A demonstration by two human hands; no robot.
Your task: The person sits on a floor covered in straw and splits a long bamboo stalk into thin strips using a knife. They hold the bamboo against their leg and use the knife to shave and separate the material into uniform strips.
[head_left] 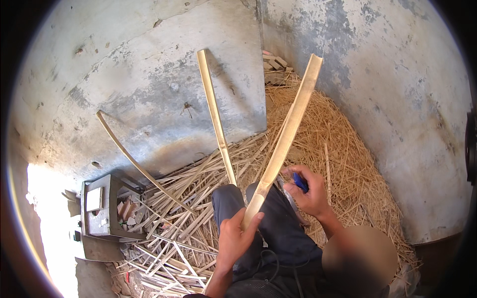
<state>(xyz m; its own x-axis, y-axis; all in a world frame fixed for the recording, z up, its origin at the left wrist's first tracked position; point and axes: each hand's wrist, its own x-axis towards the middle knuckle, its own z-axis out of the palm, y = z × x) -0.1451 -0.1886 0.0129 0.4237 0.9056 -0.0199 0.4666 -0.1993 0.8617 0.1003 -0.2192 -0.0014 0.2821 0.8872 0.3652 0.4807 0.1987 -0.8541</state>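
My left hand (pixel 236 238) is wrapped round the lower end of a long split bamboo piece (pixel 293 119). Its hollow inner side faces up, with a node near the lower end. The piece slants up and away to the right over my thighs. In my right hand (pixel 314 196), just right of the bamboo, the fingers are closed on a blue-handled tool (pixel 300 183). The tool's working end is hard to make out against my leg. A second split bamboo piece (pixel 212 109) rises from beside my left knee toward the wall.
Bamboo strips (pixel 174 233) lie heaped at the left, and fine shavings (pixel 343 149) cover the floor at the right. A thin curved strip (pixel 129 154) leans on the wall (pixel 149 74). A grey box-like frame (pixel 102 228) holds broken pieces. Bricks (pixel 276 64) lie in the far corner.
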